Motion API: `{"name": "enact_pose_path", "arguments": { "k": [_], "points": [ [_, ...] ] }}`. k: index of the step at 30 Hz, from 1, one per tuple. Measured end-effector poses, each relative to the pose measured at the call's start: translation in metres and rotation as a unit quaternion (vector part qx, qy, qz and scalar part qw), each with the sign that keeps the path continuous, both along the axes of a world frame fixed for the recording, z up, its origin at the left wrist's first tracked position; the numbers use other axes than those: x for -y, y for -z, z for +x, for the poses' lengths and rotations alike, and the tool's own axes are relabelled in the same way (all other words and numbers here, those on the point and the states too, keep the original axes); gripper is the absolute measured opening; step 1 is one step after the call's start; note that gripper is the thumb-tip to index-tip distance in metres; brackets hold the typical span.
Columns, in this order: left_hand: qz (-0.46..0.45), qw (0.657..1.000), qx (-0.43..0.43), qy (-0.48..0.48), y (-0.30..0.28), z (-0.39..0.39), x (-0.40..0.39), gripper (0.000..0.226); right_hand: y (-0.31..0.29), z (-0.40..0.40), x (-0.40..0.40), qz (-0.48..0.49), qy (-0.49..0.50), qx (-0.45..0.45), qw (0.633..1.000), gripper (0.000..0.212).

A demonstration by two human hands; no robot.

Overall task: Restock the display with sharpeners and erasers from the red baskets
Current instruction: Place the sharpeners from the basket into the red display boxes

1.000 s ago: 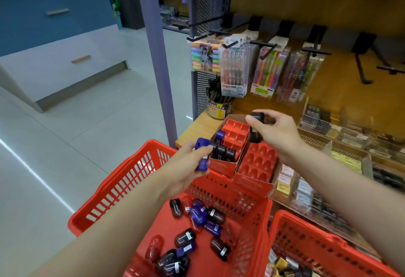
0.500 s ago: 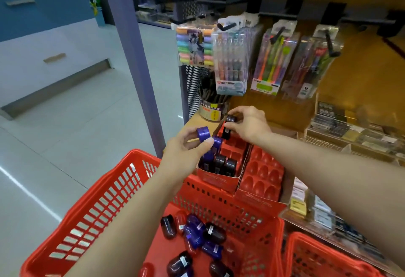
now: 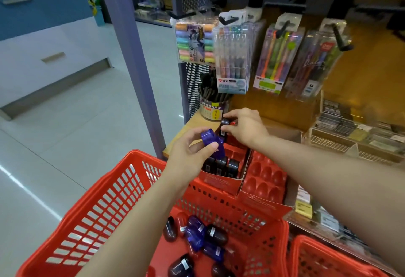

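Observation:
My left hand (image 3: pixel 188 154) pinches a purple sharpener (image 3: pixel 211 142) just above the front rows of a red display box (image 3: pixel 219 181) on the shelf. My right hand (image 3: pixel 246 129) grips a black sharpener (image 3: pixel 224 124) over the back of the same box. Three black sharpeners (image 3: pixel 221 166) stand in the box's front row. A second red display tray (image 3: pixel 266 180) with open round slots sits right of it. Below, a red basket (image 3: pixel 105 206) holds several purple, black and red sharpeners (image 3: pixel 197 235).
A second red basket (image 3: pixel 317 257) shows at the bottom right. A pen tin (image 3: pixel 212 110) stands behind the box on the wooden shelf. Marker and pen packs (image 3: pixel 233 57) hang on hooks above. A grey post (image 3: pixel 131 57) rises to the left, with open floor beyond.
Both hands have moved forward over the left display box. The right hand carried the black sharpener left and down to its back rows. The left hand has lifted the purple sharpener to the box.

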State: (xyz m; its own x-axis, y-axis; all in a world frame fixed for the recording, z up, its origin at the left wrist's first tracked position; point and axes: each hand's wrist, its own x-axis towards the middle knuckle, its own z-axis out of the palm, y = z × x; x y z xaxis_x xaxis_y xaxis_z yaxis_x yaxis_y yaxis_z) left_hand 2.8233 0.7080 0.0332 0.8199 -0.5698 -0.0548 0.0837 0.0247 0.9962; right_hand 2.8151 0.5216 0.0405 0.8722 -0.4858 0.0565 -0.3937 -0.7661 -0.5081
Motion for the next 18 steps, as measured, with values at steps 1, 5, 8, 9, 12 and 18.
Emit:
{"name": "enact_pose_path", "arguments": {
  "k": [1, 5, 8, 9, 12, 18],
  "points": [
    [0.008, 1.0, 0.013, 0.006, -0.001, 0.002, 0.001, 0.033, 0.002, 0.0, -0.002, -0.005, -0.002, -0.002, 1.0, 0.04],
    [0.055, 0.992, 0.1, 0.043, -0.011, 0.015, 0.011, 0.035, 0.008, -0.001, -0.003, -0.002, -0.022, -0.01, 1.0, 0.036],
    [0.106, 0.979, 0.162, 0.062, -0.016, 0.025, 0.022, 0.035, -0.003, -0.003, 0.0, 0.003, -0.074, -0.058, 0.996, 0.031],
    [0.127, 0.973, 0.181, 0.068, -0.017, 0.028, 0.027, 0.035, -0.009, -0.005, 0.003, 0.009, -0.084, -0.064, 0.994, 0.034],
    [0.183, 0.957, 0.208, 0.091, -0.013, 0.032, 0.04, 0.035, -0.029, -0.018, 0.01, 0.064, -0.055, 0.002, 0.996, 0.037],
    [0.242, 0.925, 0.26, 0.136, 0.001, 0.033, 0.049, 0.039, -0.039, -0.052, 0.01, 0.023, -0.144, -0.086, 0.986, 0.047]
  ]
}}
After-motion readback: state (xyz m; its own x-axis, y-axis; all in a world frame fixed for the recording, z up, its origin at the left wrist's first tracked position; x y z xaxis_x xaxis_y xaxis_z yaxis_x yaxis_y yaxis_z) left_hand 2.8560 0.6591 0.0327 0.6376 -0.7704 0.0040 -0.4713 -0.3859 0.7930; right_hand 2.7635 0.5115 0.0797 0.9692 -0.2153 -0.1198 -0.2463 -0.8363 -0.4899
